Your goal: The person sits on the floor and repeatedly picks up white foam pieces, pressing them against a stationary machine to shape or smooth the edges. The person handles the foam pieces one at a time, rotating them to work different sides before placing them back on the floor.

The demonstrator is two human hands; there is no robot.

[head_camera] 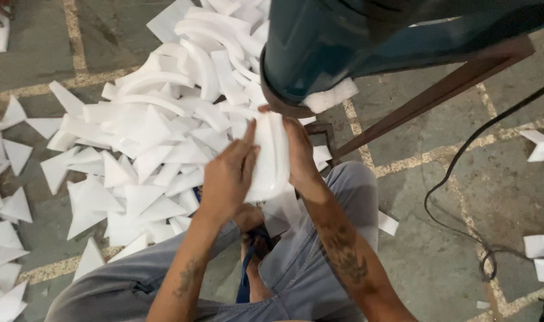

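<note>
Nearest to me are the person's knees in grey trousers (307, 262), bent wide apart as they sit low over the floor. Just above the knees the two hands work together on one white foam piece (270, 156). The left hand (230, 176) lies flat against its left face, fingers stretched up along it, and the right hand (299, 156) presses the other side, so the piece is pinched upright between both palms; that two-sided hold seems meant to keep the soft slab steady and square. The foam piece stands directly below the dark teal machine (337, 48), its top edge close to the machine's round lower end, where a white foam lump (331, 96) juts out. Left of the machine and beyond the hands spreads a big heap of white foam offcuts (158, 131), triangles and curved strips, likely dropped where they fell. Right of the machine a brown metal frame bar (439, 92) slants across the tiled floor (415, 238), and a black cable (463, 161) loops away.
</note>
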